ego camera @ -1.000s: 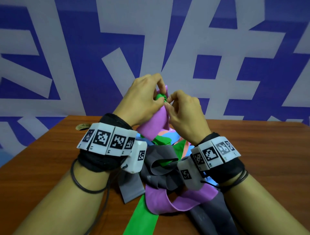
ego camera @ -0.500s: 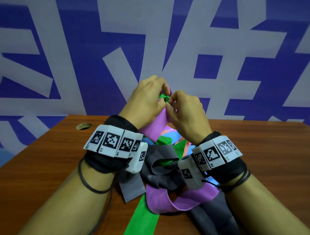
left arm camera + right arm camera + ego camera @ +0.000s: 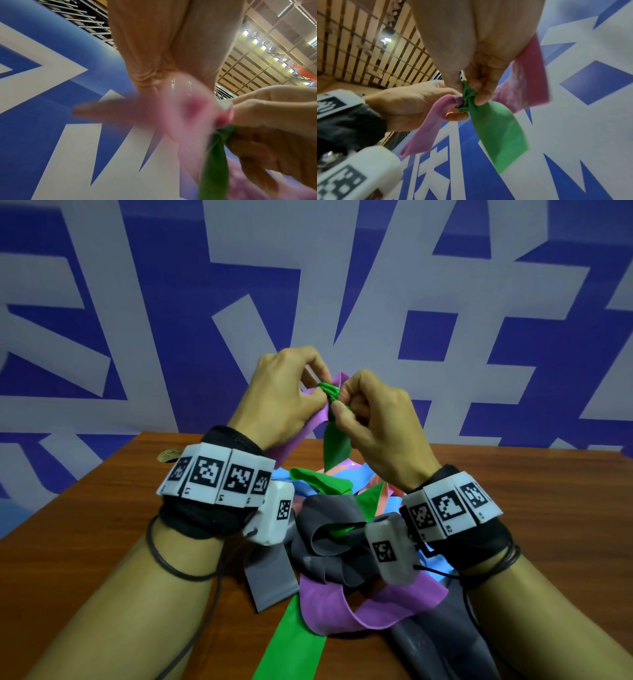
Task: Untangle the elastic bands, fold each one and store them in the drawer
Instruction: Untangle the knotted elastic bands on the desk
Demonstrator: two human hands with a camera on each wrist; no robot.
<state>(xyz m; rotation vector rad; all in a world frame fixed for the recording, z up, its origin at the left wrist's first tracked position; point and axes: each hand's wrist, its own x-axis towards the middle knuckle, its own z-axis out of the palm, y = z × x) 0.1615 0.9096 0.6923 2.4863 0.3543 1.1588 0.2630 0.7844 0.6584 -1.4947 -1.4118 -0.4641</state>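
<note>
i see the wooden table [image 3: 102,518] with the tangled pile of bands [image 3: 335,542] at its near middle: grey, blue, salmon, plus green and purple runs trailing toward the near edge. both hands raised above the far side of the pile, touching at the knot. left hand [image 3: 284,398] pinches the purple band [image 3: 429,121], fingers curled on it right at the knot. right hand [image 3: 373,419] pinches the green band [image 3: 496,124], thumb and fingertip clamped on its bunched end. green knot [image 3: 329,390] sits between the two hands; both bands hang down to the pile. drawer not in view.
</note>
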